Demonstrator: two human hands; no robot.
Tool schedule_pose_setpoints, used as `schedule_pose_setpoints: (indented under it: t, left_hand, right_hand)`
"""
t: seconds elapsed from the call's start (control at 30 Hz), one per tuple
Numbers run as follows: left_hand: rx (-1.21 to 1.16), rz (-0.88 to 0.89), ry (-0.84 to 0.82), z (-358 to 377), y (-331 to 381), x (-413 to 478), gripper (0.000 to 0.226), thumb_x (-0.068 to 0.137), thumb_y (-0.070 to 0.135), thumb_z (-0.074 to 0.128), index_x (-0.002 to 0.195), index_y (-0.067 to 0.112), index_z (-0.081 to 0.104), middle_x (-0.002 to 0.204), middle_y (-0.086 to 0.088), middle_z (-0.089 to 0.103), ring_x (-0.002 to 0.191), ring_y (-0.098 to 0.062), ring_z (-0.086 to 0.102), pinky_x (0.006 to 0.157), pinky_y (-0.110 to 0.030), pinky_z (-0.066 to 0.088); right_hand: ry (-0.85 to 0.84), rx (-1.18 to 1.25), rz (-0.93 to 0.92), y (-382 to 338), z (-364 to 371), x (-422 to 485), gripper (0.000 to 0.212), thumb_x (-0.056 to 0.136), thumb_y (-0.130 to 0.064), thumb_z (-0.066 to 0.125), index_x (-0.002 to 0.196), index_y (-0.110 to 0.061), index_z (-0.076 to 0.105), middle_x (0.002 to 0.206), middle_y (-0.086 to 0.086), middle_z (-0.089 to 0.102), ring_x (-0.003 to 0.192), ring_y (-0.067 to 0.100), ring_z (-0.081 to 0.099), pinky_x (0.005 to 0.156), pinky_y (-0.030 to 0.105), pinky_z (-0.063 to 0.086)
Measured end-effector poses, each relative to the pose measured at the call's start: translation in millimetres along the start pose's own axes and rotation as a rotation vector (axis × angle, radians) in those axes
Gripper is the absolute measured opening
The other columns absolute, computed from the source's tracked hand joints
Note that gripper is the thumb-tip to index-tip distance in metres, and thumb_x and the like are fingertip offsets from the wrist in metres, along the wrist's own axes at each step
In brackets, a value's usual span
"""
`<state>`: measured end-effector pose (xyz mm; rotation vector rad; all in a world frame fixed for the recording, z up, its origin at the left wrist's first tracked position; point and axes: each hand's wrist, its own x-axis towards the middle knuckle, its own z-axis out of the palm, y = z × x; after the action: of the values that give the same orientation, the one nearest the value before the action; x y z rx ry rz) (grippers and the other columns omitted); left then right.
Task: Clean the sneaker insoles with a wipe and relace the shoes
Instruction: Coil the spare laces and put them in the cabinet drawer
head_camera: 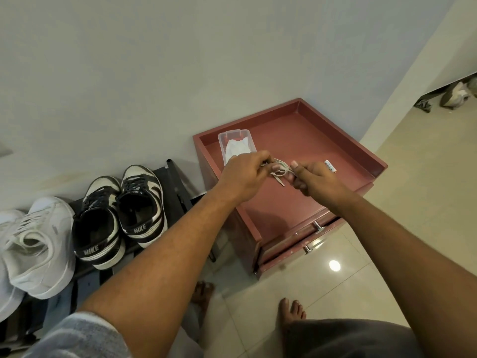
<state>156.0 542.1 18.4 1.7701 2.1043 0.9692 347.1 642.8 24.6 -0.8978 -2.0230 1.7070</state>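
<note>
Pale grey wall; glossy cream floor tiles with one bright reflection; red-brown cabinet, rimmed top, two metal-handled drawers, against the wall; dark shoe rack beside it

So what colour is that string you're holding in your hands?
White, with a faint greenish tint. The lace shows best in the head view.

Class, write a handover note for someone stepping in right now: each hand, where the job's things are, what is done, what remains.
Left hand and right hand: both pinch a bundled white lace above the red cabinet top.
Clear wipes box sits at its back-left corner, wipes inside.
Black-and-white sneakers stand laced on the rack; white sneakers beside them.
Done: cannot tell whether insoles were wiped; none shows outside a shoe.
Left: thread the lace into its shoe.
</note>
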Motion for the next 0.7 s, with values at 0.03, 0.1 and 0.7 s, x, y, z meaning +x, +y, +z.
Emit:
schedule_pose_setpoints:
  t: [0.03,0.1,0.7]
  left_hand:
    - [-0.004,-0.004,0.015,-1.6,-1.4,0.0,0.025,0.106,0.049,0.057,0.099,0.029,0.069,0.077,0.023,0.06,0.075,0.0,0.058,0.067,-0.029,0.044]
    - [-0.022,-0.023,0.025,-2.6,-4.9,-0.4,0.024,0.107,0.048,0.057,0.099,0.028,0.069,0.083,0.022,0.061,0.081,-0.001,0.059,0.068,-0.029,0.047]
    - [-0.012,0.016,-0.363,40.9,9.6,-12.3,0.027,0.111,0.026,0.049,0.099,0.025,0.074,0.08,0.017,0.056,0.077,-0.009,0.057,0.075,-0.032,0.046]
  right_hand:
    - [-0.005,0.113,0.019,-3.7,0.3,-0.9,0.044,0.113,-0.035,0.04,0.084,-0.009,0.06,0.058,-0.006,0.036,0.053,0.01,0.025,0.054,0.025,0.019]
    - [-0.004,0.333,0.05,-9.1,-0.5,-0.8,0.042,0.112,-0.04,0.039,0.083,-0.014,0.056,0.06,-0.004,0.03,0.055,0.011,0.019,0.054,0.027,0.016]
    - [0.322,1.086,-0.095,-55.8,13.1,-0.2,0.022,0.111,-0.01,0.04,0.118,-0.009,0.061,0.132,0.019,0.069,0.122,0.029,0.069,0.108,0.037,0.053]
